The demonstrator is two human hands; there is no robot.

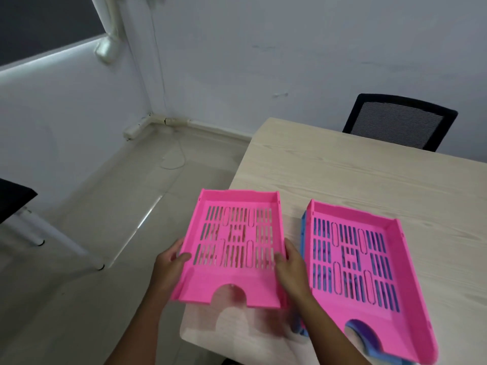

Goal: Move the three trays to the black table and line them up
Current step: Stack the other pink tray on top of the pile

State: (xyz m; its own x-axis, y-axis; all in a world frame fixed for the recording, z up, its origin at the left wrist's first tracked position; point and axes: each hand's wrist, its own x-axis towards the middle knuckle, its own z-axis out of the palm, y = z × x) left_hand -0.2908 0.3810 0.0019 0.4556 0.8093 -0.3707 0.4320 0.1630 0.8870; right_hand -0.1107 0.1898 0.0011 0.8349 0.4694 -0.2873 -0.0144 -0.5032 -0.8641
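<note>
Both hands grip one pink tray [234, 248] by its sides, left hand [171, 262] and right hand [290, 264], above the pale table's [369, 175] left near corner; a second pink tray [369, 272] sits on a blue tray [304, 233] just right.

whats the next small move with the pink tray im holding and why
Probably carry the pink tray left toward the black table. Both the left hand and right hand grip its sides, it hangs off the wooden table edge, and the other pink tray waits on a blue tray.

One head-worn wide-angle view looks forward and down, close over the pale wood-grain table [342, 180] corner.
</note>
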